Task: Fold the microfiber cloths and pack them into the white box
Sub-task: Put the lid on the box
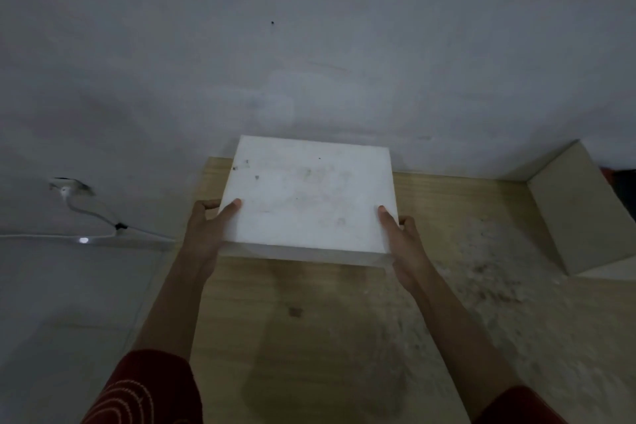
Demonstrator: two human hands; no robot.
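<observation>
I hold the closed white box (308,196) by its sides over the counter (309,320). My left hand (206,231) and right hand (402,241) each keep a grip on it, thumbs on the lid.

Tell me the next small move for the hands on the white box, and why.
Probably draw the white box toward the near part of the wooden table and open it. The left hand and right hand grip its sides, thumbs on top; the top is closed and it is close to the wall.
</observation>
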